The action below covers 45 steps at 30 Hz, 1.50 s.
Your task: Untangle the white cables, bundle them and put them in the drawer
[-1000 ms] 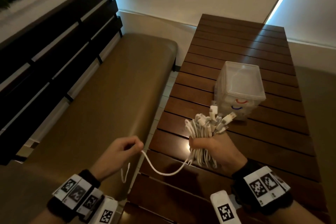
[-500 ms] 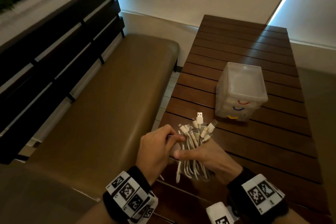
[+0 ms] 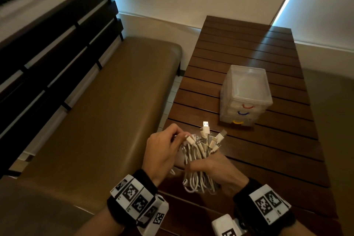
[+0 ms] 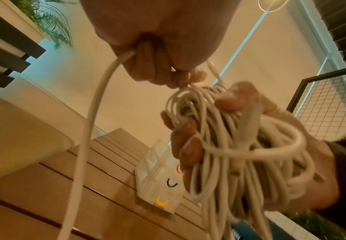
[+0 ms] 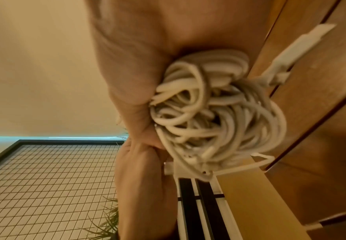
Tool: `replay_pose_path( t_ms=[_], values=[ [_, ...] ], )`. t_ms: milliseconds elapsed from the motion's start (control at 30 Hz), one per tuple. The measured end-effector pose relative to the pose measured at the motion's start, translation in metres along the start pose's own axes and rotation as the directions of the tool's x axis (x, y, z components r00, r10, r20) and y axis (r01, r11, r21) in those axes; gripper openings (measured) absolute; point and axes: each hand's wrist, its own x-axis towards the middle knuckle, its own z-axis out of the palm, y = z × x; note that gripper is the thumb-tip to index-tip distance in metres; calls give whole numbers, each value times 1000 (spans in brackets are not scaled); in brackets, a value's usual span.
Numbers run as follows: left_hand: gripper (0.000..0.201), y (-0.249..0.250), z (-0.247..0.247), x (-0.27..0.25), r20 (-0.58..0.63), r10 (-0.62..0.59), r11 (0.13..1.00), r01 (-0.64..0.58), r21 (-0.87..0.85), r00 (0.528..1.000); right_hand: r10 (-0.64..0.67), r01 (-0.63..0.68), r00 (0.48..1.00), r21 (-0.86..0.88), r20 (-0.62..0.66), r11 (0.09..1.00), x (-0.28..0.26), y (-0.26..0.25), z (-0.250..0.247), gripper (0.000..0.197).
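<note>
Right hand (image 3: pixel 216 168) fist clamps the white cables (image 3: pixel 199 159), a looped bundle with plugs fanning toward 12 o'clock, held above the slatted table (image 3: pixel 268 159). Left hand (image 3: pixel 162 151) pinches one strand, apparently its plug end, at the bundle's 10 o'clock. Drawer unit (image 3: pixel 247 94) stands at 1 o'clock, apart.

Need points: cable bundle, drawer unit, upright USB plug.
cable bundle (image 3: pixel 197 159), head view, on the coils just above the right hand's grip.
drawer unit (image 3: pixel 247 86), head view, on its clear top.
USB plug (image 3: pixel 206 124), head view, on the metal tip.

surface: slatted wooden table (image 3: pixel 268 159) | on it: clear drawer unit (image 3: pixel 246 96)
</note>
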Motion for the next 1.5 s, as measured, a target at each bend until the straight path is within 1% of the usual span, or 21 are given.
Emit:
replay_pose_path(
  t_ms=[133,233,333,433,500,567,600,667,733,867,933,1033,1100,1133,1200,1233,1267,1300,1367,1400,1500],
  values=[
    [27,-10,-10,3,137,-137,951,169,-261,981,16,1,985,96,-172,995,1,5,-8,19],
    [38,-24,-23,-4,222,-225,887,294,-356,949,92,-27,965,256,-246,966,1,4,-17,17],
    [43,-31,-23,-10,311,-220,867,331,-372,925,95,-14,960,290,-265,957,2,3,-23,10],
    [36,-24,-16,-13,262,-256,854,345,-389,930,-32,88,969,222,-245,971,1,0,-17,25],
    [26,-15,-9,-16,260,-278,835,366,-411,925,-103,135,979,182,-176,974,-2,-1,-12,20],
    [20,-5,-1,-21,275,-286,823,382,-421,918,-96,126,985,218,-145,968,-5,-2,-9,16],
    [20,-2,3,-24,237,-277,857,351,-377,931,-97,129,984,224,-152,966,-5,-1,-8,17],
    [22,1,10,-30,124,-161,968,182,-176,979,-105,138,979,188,-175,973,-6,1,-6,16],
    [26,7,10,-32,116,-52,998,55,-28,992,-94,131,978,199,-186,971,-6,4,-4,15],
    [39,21,10,-29,263,-64,998,69,-8,963,3,46,990,349,-139,936,-13,4,-8,18],
    [40,25,8,-26,336,-70,994,39,99,939,-7,59,989,343,-148,937,-15,4,-11,18],
    [39,31,3,-22,419,-34,962,-84,259,907,-24,74,984,288,-175,955,-15,6,-14,16],
    [46,31,0,-21,474,-30,949,-124,291,880,-42,93,981,266,-192,959,-14,5,-16,11],
    [53,27,-1,-20,474,-55,967,-72,245,879,-52,104,977,252,-205,962,-14,3,-17,5],
    [67,16,-4,-17,451,-191,971,235,-43,872,-58,113,968,216,-244,970,-11,3,-21,19],
    [72,9,-4,-16,484,-247,895,389,-219,840,-50,109,966,220,-255,969,-9,2,-23,22],
    [75,4,-4,-16,557,-254,825,477,-302,791,-21,88,965,247,-262,965,-9,1,-24,20],
    [71,1,-4,-18,636,-217,800,509,-319,740,6,69,968,289,-252,955,-9,1,-26,13],
    [46,-5,-1,-25,729,-109,824,472,-314,676,40,41,977,370,-209,928,-10,-1,-27,6],
    [36,-12,0,-29,728,-84,870,406,-280,681,35,39,983,391,-182,920,-10,-2,-28,7],
    [11,-45,5,-38,602,-87,993,114,-7,794,29,33,990,430,-137,902,-12,1,-34,14]
  ],
)
